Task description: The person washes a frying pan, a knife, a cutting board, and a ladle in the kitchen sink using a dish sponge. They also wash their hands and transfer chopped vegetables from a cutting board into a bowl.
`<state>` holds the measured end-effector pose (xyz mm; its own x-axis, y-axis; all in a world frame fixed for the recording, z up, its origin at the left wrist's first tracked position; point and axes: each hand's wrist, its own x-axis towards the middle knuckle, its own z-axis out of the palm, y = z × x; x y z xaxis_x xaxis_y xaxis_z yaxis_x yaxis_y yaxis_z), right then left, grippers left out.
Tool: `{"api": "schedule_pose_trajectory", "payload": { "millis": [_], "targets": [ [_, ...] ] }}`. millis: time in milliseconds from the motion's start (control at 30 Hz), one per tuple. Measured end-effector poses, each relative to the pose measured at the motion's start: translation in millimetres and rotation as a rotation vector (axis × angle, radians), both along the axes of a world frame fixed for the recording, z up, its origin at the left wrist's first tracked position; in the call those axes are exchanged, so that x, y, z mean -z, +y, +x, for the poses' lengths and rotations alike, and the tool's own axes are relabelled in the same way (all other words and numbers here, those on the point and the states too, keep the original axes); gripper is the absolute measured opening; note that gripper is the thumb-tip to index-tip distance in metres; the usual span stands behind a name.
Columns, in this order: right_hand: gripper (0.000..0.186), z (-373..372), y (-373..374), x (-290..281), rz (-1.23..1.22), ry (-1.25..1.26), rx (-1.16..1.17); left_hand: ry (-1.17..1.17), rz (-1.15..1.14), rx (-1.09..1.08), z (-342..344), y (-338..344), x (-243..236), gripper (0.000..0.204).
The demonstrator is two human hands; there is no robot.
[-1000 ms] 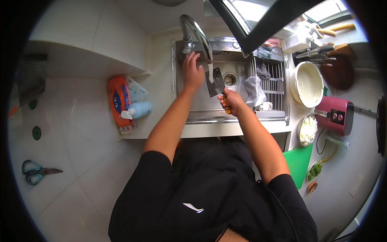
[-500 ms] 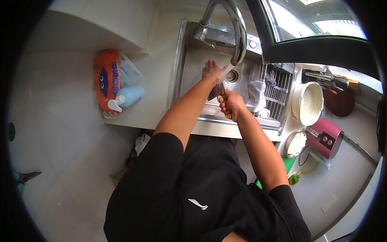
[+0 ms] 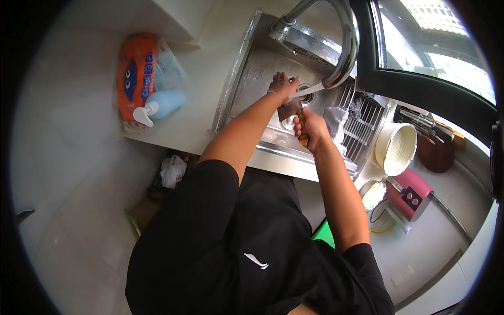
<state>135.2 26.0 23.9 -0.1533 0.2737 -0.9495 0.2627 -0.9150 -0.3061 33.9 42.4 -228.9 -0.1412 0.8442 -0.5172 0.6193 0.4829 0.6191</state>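
Note:
My right hand (image 3: 314,128) is closed around the yellow-brown handle of a cleaver (image 3: 289,111). Its broad, dark blade points left and away from me, over the near part of the steel sink (image 3: 251,73). Beyond the blade's far end is my left hand (image 3: 282,86), wet, its fingers stretched out and apart. Water (image 3: 308,91) runs from the curved chrome faucet (image 3: 350,52) toward that hand and the blade. Whether the left fingers touch the blade I cannot tell. Part of the drain (image 3: 306,97) shows behind the stream.
A rack (image 3: 362,123) with a grey cloth (image 3: 334,119) spans the sink's right side. Further right are a cream basket (image 3: 395,149), a knife holder (image 3: 420,123) and a pink appliance (image 3: 412,195). An orange pack (image 3: 135,79) and blue pump bottle (image 3: 165,103) stand left. An open window frame (image 3: 420,84) juts overhead.
The view has shifted and tilted, so the sink and faucet sit differently in it. My left hand has turned, with its fingers over the blade's far end. The right hand keeps its grip.

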Motion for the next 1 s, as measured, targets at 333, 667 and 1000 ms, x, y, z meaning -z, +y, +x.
{"api": "schedule_pose_trajectory", "payload": {
  "millis": [333,667,1000],
  "targets": [
    [0.036,18,30,44,0.023,-0.057,0.057,-0.883,-0.066,-0.165,16,-52,-156,0.083],
    [0.034,-3,17,8,0.077,-0.069,-0.01,-0.651,-0.117,-0.578,14,19,-107,0.099],
    [0.038,4,8,68,0.714,-0.317,-0.678,-1.188,-0.265,-0.817,11,-63,-160,0.045]
  ]
}}
